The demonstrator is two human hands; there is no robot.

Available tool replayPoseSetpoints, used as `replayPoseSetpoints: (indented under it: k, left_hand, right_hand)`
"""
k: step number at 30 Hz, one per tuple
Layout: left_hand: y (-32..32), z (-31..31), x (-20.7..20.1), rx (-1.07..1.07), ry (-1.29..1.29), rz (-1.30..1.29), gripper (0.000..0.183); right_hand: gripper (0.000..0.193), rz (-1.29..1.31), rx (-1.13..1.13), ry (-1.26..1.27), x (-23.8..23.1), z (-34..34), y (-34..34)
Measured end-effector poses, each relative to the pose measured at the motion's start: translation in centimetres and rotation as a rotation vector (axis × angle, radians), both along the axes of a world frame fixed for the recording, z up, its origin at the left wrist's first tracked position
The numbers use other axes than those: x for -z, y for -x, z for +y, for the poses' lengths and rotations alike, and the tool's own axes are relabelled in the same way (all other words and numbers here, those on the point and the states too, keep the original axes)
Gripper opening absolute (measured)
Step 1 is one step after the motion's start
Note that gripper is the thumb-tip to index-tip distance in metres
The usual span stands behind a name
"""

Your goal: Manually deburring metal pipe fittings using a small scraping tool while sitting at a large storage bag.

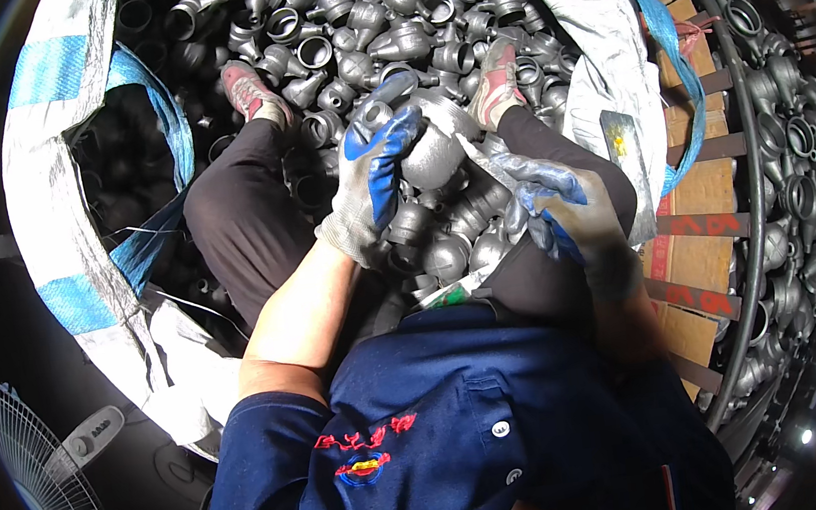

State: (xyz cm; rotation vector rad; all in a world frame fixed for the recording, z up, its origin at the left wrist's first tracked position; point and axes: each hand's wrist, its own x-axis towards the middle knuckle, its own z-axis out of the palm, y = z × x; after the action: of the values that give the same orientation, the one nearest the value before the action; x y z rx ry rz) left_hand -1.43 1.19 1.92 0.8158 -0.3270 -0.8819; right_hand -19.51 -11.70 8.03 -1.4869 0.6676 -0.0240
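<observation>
White sack [597, 42] is filled with grey castings [401, 42]; round casting [432, 159], long axis indeterminable, is grasped by left fingers [396, 133]; flat bar [491, 167] is clasped by curled right fingers [538, 176].

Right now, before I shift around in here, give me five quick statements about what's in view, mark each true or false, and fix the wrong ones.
1. The left hand holds a grey part. True.
2. The right hand is bare. False: it is gloved.
3. The bag has blue straps. True.
4. The fan stands on the person's right. False: it is on the left.
5. The shirt is dark blue. True.
</observation>
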Motion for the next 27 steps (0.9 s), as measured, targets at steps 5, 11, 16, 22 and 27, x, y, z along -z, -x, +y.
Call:
replayPoseSetpoints:
  k: [5, 11, 16, 22, 27]
  left_hand:
    - [0.5, 0.2, -0.7, -0.007, 0.012, 0.018, 0.037]
    - [0.4, 0.1, 0.0, -0.053, -0.014, -0.089, 0.033]
    - [0.4, 0.2, -0.1, -0.057, -0.024, -0.110, 0.034]
    - [0.1, 0.2, 0.3, -0.022, 0.003, -0.041, 0.041]
    - [0.3, 0.3, -0.5, 0.008, 0.024, -0.037, 0.039]
  right_hand:
    - [0.036, -0.049, 0.043, -0.286, -0.7, 1.1, -0.2]
    - [0.035, -0.091, 0.073, -0.383, 0.4, 1.8, 0.1]
    - [0.035, -0.144, 0.046, -0.450, 2.0, 1.5, 0.9]
    - [0.037, -0.038, -0.060, -0.306, 0.1, 1.2, 0.7]
    - [0.035, -0.006, -0.006, 0.029, -1.0, 1.0, 0.1]
